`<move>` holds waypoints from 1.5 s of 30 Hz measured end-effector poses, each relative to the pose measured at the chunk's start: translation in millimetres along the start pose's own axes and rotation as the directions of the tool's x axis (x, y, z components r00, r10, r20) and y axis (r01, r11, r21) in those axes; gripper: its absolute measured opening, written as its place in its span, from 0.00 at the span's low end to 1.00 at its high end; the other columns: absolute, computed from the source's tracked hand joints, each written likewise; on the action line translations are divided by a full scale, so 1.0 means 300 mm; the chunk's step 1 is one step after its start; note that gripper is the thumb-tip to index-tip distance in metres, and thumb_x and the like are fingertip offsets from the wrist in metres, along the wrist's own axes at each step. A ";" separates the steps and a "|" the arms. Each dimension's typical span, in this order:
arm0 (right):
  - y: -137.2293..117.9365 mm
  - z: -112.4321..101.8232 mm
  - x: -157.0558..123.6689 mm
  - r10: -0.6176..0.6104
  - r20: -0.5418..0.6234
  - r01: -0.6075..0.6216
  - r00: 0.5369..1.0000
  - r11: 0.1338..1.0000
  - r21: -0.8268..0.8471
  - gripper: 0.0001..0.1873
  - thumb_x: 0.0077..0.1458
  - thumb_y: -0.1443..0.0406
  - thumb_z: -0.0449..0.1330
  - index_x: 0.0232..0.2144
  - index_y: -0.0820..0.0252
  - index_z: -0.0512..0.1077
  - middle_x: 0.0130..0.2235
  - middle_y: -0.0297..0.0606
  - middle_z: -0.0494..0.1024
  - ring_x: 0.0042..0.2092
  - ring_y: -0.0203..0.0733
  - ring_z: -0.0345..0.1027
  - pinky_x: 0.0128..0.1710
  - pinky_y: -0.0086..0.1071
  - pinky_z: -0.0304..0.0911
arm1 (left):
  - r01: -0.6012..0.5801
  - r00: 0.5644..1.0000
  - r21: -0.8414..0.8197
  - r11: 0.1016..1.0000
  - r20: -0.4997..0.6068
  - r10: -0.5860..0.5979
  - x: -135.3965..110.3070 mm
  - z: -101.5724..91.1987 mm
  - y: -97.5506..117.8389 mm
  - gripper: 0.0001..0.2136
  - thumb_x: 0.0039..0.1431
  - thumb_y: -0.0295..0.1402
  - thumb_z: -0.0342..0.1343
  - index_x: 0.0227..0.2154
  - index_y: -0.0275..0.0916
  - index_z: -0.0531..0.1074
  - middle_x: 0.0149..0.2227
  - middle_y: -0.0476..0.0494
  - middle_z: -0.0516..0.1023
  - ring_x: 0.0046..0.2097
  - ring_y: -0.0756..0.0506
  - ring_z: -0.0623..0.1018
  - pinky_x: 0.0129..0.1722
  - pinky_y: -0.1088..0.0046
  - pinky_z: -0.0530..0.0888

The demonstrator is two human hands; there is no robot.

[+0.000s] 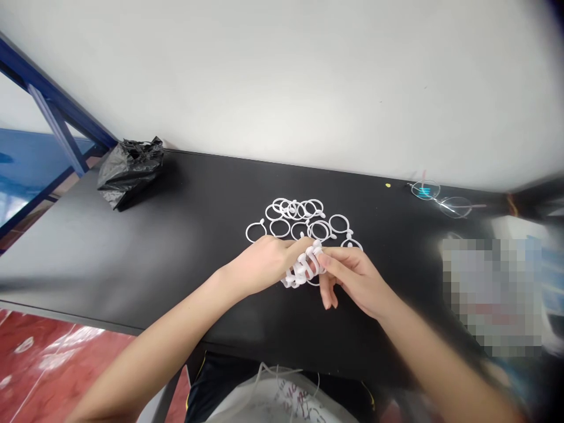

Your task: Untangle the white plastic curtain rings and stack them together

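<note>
A bunch of white plastic rings with small knobs (304,267) is gathered between my two hands, above the black table. My left hand (273,261) reaches in from the left with its fingers inside or behind the bunch, partly hidden by it. From the right, my right hand (352,273) pinches the bunch's right end between thumb and index finger, its other fingers hanging down. Just beyond my hands, several loose white rings (279,228) of the same kind lie flat on the table, some overlapping.
The black table (211,194) meets a white wall (282,82). A crumpled black plastic bag (132,170) sits at the far left, near a blue metal frame (57,111). Eyeglasses (453,207) lie at the back right. A pixelated area (491,296) covers something at the right.
</note>
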State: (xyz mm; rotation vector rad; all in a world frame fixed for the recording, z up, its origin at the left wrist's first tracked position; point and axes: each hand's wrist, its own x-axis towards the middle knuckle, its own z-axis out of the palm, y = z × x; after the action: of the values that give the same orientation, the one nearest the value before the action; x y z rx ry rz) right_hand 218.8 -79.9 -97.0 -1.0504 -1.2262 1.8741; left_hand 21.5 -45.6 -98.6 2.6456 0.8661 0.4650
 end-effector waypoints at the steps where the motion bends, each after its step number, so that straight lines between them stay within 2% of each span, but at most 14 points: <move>1: -0.002 -0.004 0.001 0.000 -0.001 0.000 1.000 1.000 -0.004 0.19 0.60 0.54 0.60 0.27 0.64 0.75 0.17 0.31 0.72 0.17 0.32 0.69 0.14 0.22 0.61 | 0.000 1.000 0.000 1.000 0.003 0.000 0.000 0.000 0.001 0.08 0.65 0.23 0.40 0.36 0.37 0.64 0.21 0.55 0.66 0.19 0.53 0.62 0.21 0.78 0.57; 5: -0.001 -0.004 0.004 -0.037 0.015 0.037 0.999 0.999 0.009 0.15 0.55 0.57 0.65 0.25 0.63 0.75 0.20 0.30 0.71 0.17 0.30 0.66 0.13 0.22 0.61 | -0.003 1.000 -0.023 1.000 0.007 0.003 -0.002 -0.001 0.004 0.07 0.66 0.25 0.42 0.38 0.37 0.64 0.24 0.53 0.69 0.20 0.54 0.65 0.21 0.78 0.58; 8: 0.003 0.003 0.004 -0.062 0.023 0.062 0.998 0.998 0.003 0.14 0.54 0.58 0.67 0.24 0.62 0.74 0.21 0.29 0.71 0.17 0.29 0.65 0.16 0.25 0.64 | -0.016 1.000 0.008 1.000 0.000 0.016 -0.004 -0.002 0.003 0.07 0.66 0.26 0.42 0.34 0.37 0.63 0.22 0.54 0.67 0.19 0.54 0.62 0.19 0.77 0.56; 11: 0.005 0.006 0.002 -0.093 0.008 0.094 0.996 0.995 -0.045 0.13 0.55 0.58 0.66 0.25 0.61 0.74 0.24 0.29 0.72 0.18 0.28 0.65 0.20 0.27 0.66 | -0.016 1.000 0.028 0.999 0.008 0.016 -0.004 0.001 -0.002 0.07 0.66 0.25 0.42 0.31 0.38 0.62 0.20 0.55 0.65 0.17 0.54 0.60 0.19 0.76 0.55; 15: 0.016 0.006 0.001 -0.071 0.033 0.073 0.997 0.995 -0.068 0.15 0.58 0.57 0.63 0.26 0.61 0.73 0.18 0.27 0.67 0.17 0.30 0.63 0.19 0.26 0.64 | -0.050 0.999 0.090 0.995 0.012 0.049 -0.005 0.010 -0.010 0.09 0.67 0.25 0.42 0.30 0.38 0.60 0.21 0.54 0.65 0.18 0.53 0.61 0.19 0.76 0.54; 18: 0.025 0.007 0.000 -0.099 0.060 0.103 0.993 0.992 -0.073 0.14 0.60 0.57 0.62 0.28 0.61 0.75 0.24 0.29 0.69 0.17 0.26 0.58 0.18 0.25 0.63 | -0.077 0.997 0.098 0.992 0.017 0.076 -0.007 0.014 -0.013 0.09 0.68 0.26 0.42 0.30 0.38 0.61 0.22 0.53 0.66 0.19 0.53 0.61 0.20 0.75 0.54; 21: 0.020 0.014 -0.007 -0.181 0.046 0.185 0.982 0.977 -0.105 0.13 0.60 0.59 0.61 0.27 0.61 0.76 0.31 0.32 0.69 0.18 0.23 0.56 0.16 0.24 0.61 | -0.036 0.998 -0.034 0.999 0.040 0.038 -0.008 0.011 -0.015 0.09 0.67 0.30 0.45 0.29 0.38 0.61 0.21 0.54 0.65 0.19 0.54 0.61 0.20 0.76 0.54; 23: 0.011 0.024 -0.018 -0.248 0.027 0.249 0.968 0.954 -0.165 0.13 0.61 0.61 0.61 0.25 0.61 0.75 0.29 0.32 0.67 0.19 0.24 0.56 0.15 0.23 0.59 | 0.000 0.999 -0.164 0.986 0.051 0.009 -0.006 0.007 -0.021 0.09 0.65 0.32 0.49 0.28 0.37 0.62 0.20 0.55 0.63 0.19 0.54 0.61 0.19 0.78 0.55; 28: 0.008 0.051 -0.043 -0.400 0.038 0.388 0.916 0.857 -0.338 0.10 0.60 0.66 0.60 0.26 0.60 0.76 0.32 0.37 0.71 0.23 0.29 0.64 0.19 0.26 0.64 | -0.012 1.000 -0.305 0.952 -0.006 0.011 0.005 0.003 -0.051 0.05 0.62 0.28 0.49 0.30 0.36 0.66 0.24 0.54 0.69 0.23 0.55 0.67 0.25 0.81 0.63; 32: 0.025 0.054 -0.034 -0.359 0.036 0.360 0.932 0.915 -0.180 0.06 0.60 0.67 0.60 0.36 0.57 0.78 0.38 0.37 0.71 0.28 0.32 0.72 0.24 0.27 0.71 | 0.004 0.998 -0.438 0.899 -0.056 -0.032 0.007 0.004 -0.057 0.04 0.59 0.26 0.53 0.29 0.35 0.67 0.25 0.54 0.70 0.24 0.56 0.68 0.26 0.82 0.65; 36: 0.025 0.032 -0.021 -0.347 0.016 0.346 0.938 0.931 -0.114 0.12 0.53 0.68 0.67 0.42 0.55 0.77 0.41 0.39 0.74 0.32 0.35 0.73 0.22 0.25 0.72 | 0.032 0.993 -0.504 0.863 -0.082 -0.085 0.003 0.000 -0.044 0.03 0.59 0.25 0.52 0.31 0.36 0.68 0.26 0.54 0.71 0.25 0.56 0.68 0.26 0.82 0.65; 39: 0.015 0.023 -0.018 -0.347 0.010 0.345 0.938 0.926 -0.154 0.13 0.49 0.68 0.69 0.39 0.57 0.78 0.38 0.38 0.77 0.31 0.35 0.73 0.23 0.25 0.71 | 0.042 0.996 -0.471 0.881 -0.050 -0.074 0.002 0.001 -0.030 0.02 0.58 0.26 0.52 0.30 0.36 0.68 0.24 0.55 0.69 0.22 0.56 0.65 0.24 0.81 0.63; 42: 0.013 0.040 -0.017 -0.265 0.029 0.266 0.964 0.944 -0.198 0.10 0.46 0.67 0.71 0.34 0.60 0.78 0.30 0.36 0.79 0.28 0.37 0.74 0.23 0.26 0.70 | 0.099 0.994 -0.400 0.911 -0.012 -0.113 0.002 0.009 -0.016 0.04 0.57 0.25 0.50 0.34 0.36 0.69 0.25 0.54 0.71 0.22 0.55 0.66 0.24 0.80 0.62; 45: 0.027 0.067 -0.016 -0.207 -0.009 0.203 0.978 0.968 -0.150 0.06 0.49 0.65 0.69 0.30 0.61 0.77 0.26 0.35 0.79 0.26 0.36 0.74 0.22 0.26 0.70 | 0.123 0.992 -0.339 0.933 0.008 -0.128 0.003 0.018 -0.001 0.05 0.56 0.26 0.51 0.36 0.35 0.69 0.24 0.53 0.72 0.21 0.54 0.66 0.22 0.80 0.61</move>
State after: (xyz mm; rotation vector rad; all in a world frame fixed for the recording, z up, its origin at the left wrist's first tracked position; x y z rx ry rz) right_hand 202.5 -94.9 -98.6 -0.9798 -1.4203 1.6288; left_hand 24.1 -45.9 -103.4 2.2615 0.8664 0.5466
